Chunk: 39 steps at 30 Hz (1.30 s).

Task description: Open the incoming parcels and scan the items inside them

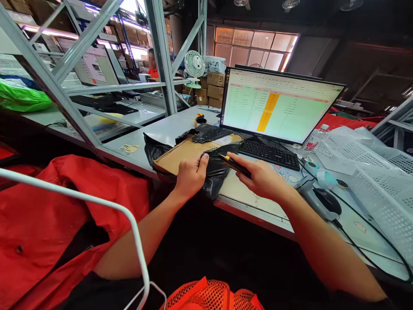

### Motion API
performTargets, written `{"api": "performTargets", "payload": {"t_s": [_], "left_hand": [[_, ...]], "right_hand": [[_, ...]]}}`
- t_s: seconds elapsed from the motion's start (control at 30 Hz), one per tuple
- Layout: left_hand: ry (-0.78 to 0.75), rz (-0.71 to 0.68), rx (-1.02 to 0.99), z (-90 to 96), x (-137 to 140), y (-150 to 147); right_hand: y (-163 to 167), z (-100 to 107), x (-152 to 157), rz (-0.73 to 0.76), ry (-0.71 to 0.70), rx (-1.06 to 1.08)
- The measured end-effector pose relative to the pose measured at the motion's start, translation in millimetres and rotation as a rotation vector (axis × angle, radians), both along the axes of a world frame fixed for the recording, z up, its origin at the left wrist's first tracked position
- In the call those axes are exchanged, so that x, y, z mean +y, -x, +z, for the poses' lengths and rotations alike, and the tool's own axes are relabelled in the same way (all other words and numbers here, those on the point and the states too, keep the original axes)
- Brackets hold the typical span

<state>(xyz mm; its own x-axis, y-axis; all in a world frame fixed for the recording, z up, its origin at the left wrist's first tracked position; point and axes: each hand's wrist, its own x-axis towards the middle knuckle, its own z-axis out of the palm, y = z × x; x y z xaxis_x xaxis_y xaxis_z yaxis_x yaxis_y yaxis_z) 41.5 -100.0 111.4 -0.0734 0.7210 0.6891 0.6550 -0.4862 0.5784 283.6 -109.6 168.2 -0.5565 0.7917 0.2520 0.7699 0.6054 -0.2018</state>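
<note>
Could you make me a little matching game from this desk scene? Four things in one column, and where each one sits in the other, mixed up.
Things:
1. cardboard box
2. utility knife
3. keyboard
4. small fan

Places:
A. under the monitor, on the desk
B. far back, on the metal shelf
C. half inside a black plastic bag, under the left hand
D. in the right hand

Pairs: 1-C, 2-D, 3-A, 4-B
</note>
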Motion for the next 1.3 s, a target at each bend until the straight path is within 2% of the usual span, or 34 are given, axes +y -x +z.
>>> {"api": "performTargets", "payload": {"t_s": [0.13, 0.3, 0.5, 0.63, 0.73, 0.87, 0.93, 1.13, 1.3], "left_hand": [[-0.034, -0.014, -0.013, -0.3, 1, -1], [-0.009, -0.031, -0.080, -0.6, -3, 2], [0.102, -0.141, -0.268, 2.0, -3, 8], [0.232, -0.323, -0.358, 3.5, 3, 11], [0.273, -0.390, -0.397, 4.2, 8, 12], [0.286, -0.407, -0.418, 4.3, 9, 12], [0.294, -0.412, -0.408, 4.1, 8, 13], [0.309, -0.402, -0.359, 5.3, 12, 11], [0.297, -0.368, -0.271, 6.4, 16, 8]], "right_hand": [[10, 0, 5, 0.006, -0.003, -0.088], [15, 14, -4, -0.047, 0.047, -0.271], [-31, 14, -25, -0.105, 0.076, -0.471], [-47, 20, -31, -0.105, -0.045, -0.294], [-25, 27, -27, -0.055, -0.080, -0.244], [17, 27, -9, -0.049, -0.087, -0.370], [27, 28, 2, -0.087, -0.152, -0.436], [18, 33, 18, -0.094, -0.503, -0.570], [32, 46, 11, -0.103, -0.521, -0.583]]}}
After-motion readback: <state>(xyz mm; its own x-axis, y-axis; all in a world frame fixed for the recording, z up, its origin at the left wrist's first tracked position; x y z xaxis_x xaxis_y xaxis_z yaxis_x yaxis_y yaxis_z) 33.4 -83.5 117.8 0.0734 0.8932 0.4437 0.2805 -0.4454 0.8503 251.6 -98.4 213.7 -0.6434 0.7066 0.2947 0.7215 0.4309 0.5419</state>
